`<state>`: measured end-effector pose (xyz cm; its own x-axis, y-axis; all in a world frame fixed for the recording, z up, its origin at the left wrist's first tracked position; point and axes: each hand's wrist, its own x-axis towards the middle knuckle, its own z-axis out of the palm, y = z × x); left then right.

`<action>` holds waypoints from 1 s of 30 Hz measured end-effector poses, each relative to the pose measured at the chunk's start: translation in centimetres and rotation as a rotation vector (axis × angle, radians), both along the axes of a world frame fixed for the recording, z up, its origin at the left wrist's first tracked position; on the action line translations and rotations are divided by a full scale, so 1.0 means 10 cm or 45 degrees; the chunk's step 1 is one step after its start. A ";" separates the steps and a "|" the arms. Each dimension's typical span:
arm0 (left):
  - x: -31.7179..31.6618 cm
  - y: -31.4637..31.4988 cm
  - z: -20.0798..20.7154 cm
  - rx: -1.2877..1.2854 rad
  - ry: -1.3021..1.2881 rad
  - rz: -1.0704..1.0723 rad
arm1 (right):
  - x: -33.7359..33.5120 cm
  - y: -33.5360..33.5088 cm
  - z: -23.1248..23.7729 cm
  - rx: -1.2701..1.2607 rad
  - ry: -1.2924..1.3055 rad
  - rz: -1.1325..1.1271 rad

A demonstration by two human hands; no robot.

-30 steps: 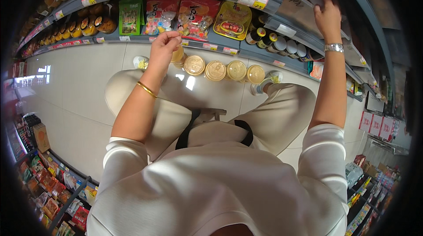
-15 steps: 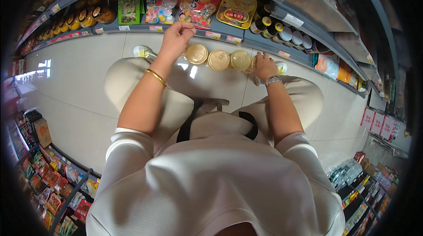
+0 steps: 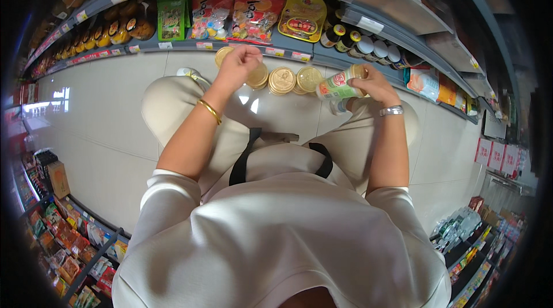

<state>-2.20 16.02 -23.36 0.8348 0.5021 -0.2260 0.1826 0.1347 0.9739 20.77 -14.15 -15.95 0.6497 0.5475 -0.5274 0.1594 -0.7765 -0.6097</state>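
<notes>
A tilted can [image 3: 336,85] with a green, white and red label and a gold end is gripped in my right hand [image 3: 373,83], at the right end of a row of gold-topped cans. Along that row, on the floor in front of the shelf, stand a middle can [image 3: 282,79] and a can [image 3: 310,79] nearest the held one. My left hand [image 3: 238,67] hovers over the row's left end with fingers curled together; whatever they may hold is hidden. Past its knuckles shows another gold can top [image 3: 222,55], and below its fingers a partly covered can [image 3: 258,76].
The low shelf [image 3: 201,46] ahead carries red snack bags [image 3: 253,15], a green packet [image 3: 171,17], a yellow tray pack [image 3: 302,15] and dark jars [image 3: 348,40]. My bent knees flank the cans. Stocked racks [image 3: 75,239] stand behind me on both sides.
My right hand has lifted and tilted a can, so its label now shows. My left hand has moved slightly right and nearer to me, uncovering a gold can top at the row's left end.
</notes>
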 end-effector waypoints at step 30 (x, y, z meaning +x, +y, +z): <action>0.26 -0.65 2.89 0.430 -0.705 -0.243 | -0.59 0.32 1.14 1.582 0.087 0.104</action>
<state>0.40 9.51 5.52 0.8632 0.3024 0.4043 -0.3653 -0.1786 0.9136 14.85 -10.93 -4.56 0.5817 0.7369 0.3444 0.1191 0.3416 -0.9323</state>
